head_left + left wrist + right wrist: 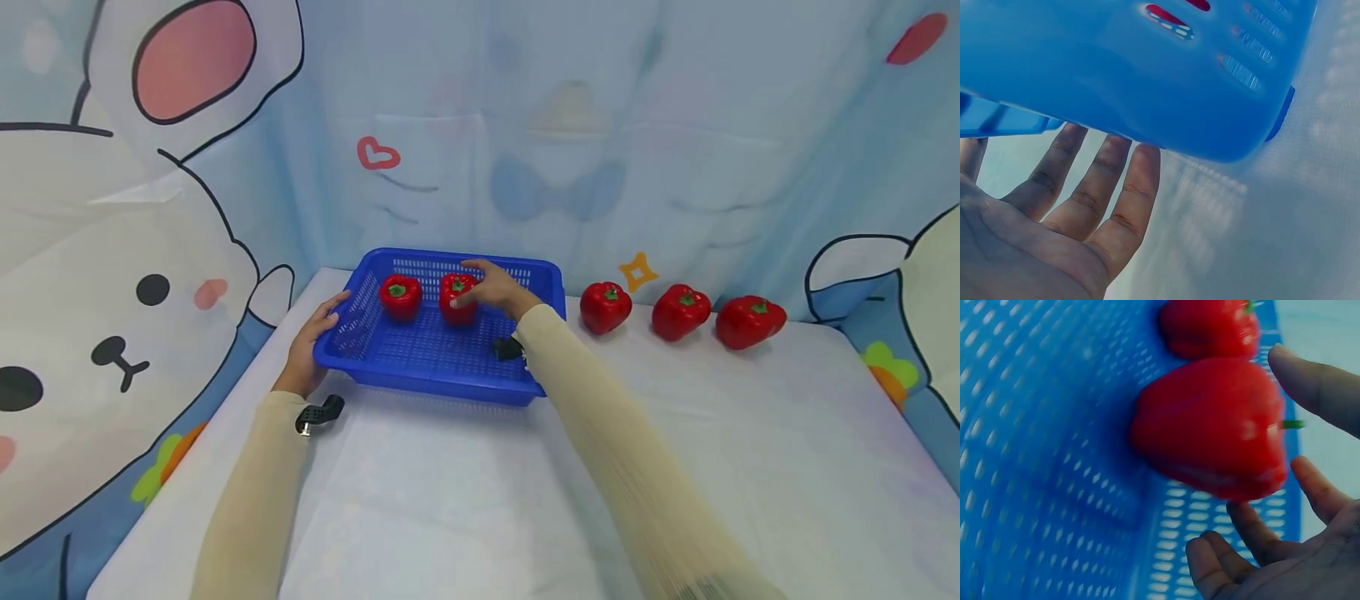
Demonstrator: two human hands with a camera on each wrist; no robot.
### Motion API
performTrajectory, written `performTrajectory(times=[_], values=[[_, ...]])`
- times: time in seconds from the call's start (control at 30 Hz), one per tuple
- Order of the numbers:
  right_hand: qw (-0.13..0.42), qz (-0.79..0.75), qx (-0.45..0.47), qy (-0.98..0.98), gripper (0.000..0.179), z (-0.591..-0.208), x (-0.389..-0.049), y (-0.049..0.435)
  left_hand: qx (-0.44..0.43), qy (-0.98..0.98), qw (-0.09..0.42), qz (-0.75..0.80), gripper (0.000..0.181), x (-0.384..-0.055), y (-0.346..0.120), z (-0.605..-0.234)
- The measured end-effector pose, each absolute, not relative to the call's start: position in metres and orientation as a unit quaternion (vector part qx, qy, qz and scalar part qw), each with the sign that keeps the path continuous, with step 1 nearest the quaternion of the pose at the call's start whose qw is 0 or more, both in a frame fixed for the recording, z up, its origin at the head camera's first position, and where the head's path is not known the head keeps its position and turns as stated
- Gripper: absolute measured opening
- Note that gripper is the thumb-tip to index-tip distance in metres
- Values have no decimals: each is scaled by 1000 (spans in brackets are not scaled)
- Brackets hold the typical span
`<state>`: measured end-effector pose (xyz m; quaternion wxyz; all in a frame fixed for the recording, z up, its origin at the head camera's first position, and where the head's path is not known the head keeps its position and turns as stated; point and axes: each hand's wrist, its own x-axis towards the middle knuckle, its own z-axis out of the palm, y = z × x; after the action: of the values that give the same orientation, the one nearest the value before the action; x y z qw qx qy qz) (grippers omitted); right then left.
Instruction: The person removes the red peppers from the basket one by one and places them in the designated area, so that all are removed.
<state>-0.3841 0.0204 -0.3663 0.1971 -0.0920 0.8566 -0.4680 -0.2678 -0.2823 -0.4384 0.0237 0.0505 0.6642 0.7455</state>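
Note:
Two red bell peppers with green stems are in a blue perforated plastic basket (420, 379). My right hand (491, 287) reaches over the basket, around the right-hand pepper (456, 312). In the right wrist view its thumb and fingers are spread about that pepper's stem end, fingertips close to the skin. The other bell pepper (401, 298) sits to its left in the basket. At the basket's left end is my left hand (303, 350). Its fingers (1141, 181) are stretched out, with the tips against the basket's edge in the left wrist view.
Three more red bell peppers stand in a row right of the basket: the nearest pepper (604, 307), a middle pepper (680, 312) and a far-right pepper (750, 322). A white cloth (420, 500) covers the table. Behind hangs a printed light-blue curtain (450, 192).

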Motion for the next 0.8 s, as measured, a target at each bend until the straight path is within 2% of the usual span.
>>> performTrajectory(times=[0.3,0.8], values=[[181,-449,-70,872,82,-380,-390,14,46,665,21,745,49,-268,-285,-439],[153,-450,-85,875,78,-374,-384,13,43,663,24,747,50,-269,-286,-440]])
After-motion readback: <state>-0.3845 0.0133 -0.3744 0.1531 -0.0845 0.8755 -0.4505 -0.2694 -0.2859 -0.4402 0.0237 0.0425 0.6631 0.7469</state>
